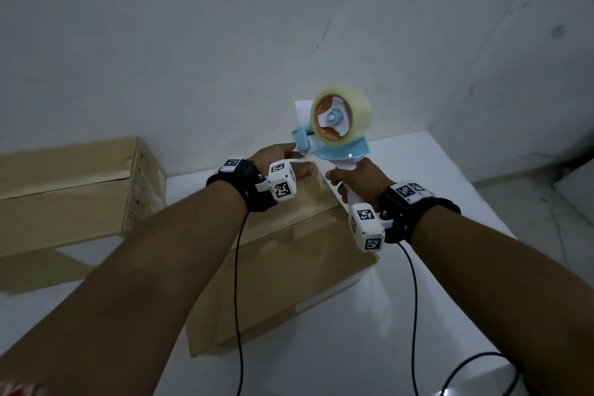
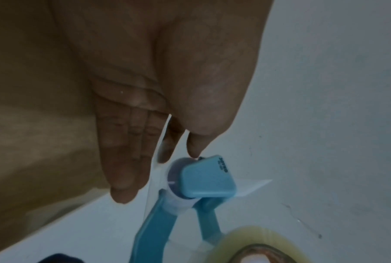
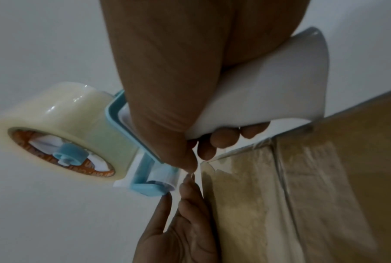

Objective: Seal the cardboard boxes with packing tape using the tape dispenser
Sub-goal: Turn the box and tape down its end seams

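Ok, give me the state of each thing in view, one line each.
tape dispenser: lifted above the near box, roll loaded.
right hand: grips the dispenser's white handle.
left hand: fingers straight, fingertips at the dispenser's front roller.
near box: flaps closed, tape along its top.
far box: closed, lying on the table.

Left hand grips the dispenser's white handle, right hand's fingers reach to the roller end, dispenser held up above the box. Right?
Hands are swapped. The head view shows the right hand gripping the tape dispenser by its white handle, while the left hand reaches its fingers to the roller end. The dispenser is held above the cardboard box.
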Demonstrator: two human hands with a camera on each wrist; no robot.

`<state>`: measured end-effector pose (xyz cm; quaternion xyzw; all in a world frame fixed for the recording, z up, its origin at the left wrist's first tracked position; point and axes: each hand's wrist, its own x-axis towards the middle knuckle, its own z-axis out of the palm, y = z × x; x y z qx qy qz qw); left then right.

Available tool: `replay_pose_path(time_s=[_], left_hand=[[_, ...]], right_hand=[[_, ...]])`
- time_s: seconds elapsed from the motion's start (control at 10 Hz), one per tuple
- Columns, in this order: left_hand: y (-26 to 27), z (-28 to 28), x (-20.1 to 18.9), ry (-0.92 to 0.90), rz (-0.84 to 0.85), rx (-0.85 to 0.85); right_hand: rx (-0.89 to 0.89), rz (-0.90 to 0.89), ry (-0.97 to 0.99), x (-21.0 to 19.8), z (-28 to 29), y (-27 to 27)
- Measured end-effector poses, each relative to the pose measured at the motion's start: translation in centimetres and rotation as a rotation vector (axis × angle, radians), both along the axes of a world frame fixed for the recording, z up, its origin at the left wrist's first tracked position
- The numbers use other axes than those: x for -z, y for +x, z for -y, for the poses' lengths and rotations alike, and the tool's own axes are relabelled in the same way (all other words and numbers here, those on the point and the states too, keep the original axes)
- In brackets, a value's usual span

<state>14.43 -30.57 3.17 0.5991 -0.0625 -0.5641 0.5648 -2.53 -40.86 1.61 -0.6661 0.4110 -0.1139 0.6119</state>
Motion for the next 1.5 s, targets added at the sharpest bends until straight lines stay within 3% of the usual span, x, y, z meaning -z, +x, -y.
replay_pose_path(time_s=[0.1,0.2,0.3,0.5,0.9,1.1,1.2,1.3,1.5], left_hand=[[0.9,0.5,0.8,-0.004,0.162,0.099],[1.5,2.5,0.9,0.082,0.151,0.049],[1.9,3.1,0.5,0.122,0.46,0.225],[2.8,4.6,0.8,0.295,0.809,0.446],[2.9,3.8,1.9,0.286,0.921,0.478],[4.1,3.8,3.3,0.306,0.847,0.298],[3.9,3.8,3.9,0.333,0.957,0.483],[3.7,3.9,3.4,0.357,0.915,0.515],[3.0,4.6,3.5,0.392,1.128,0.67]], right_hand=[[0.012,0.004,-0.013,0.1,-0.1,-0.3],[0.022,-0.028,-0.028,0.4,0.2,-0.7],[0.029,-0.039,-0.041,0.7,0.3,-1.1],[0.048,-0.049,-0.038,1.0,0.3,-2.0],[-0.01,-0.093,-0.085,0.8,-0.9,-1.5],[-0.003,-0.093,-0.047,0.4,-0.6,-2.0],[-0.008,-0.1,-0.041,0.5,-0.9,-2.4],[-0.012,-0.146,-0.062,0.8,-1.2,-2.6],[-0.036,-0.186,-0.112,0.6,-1.6,-2.5]])
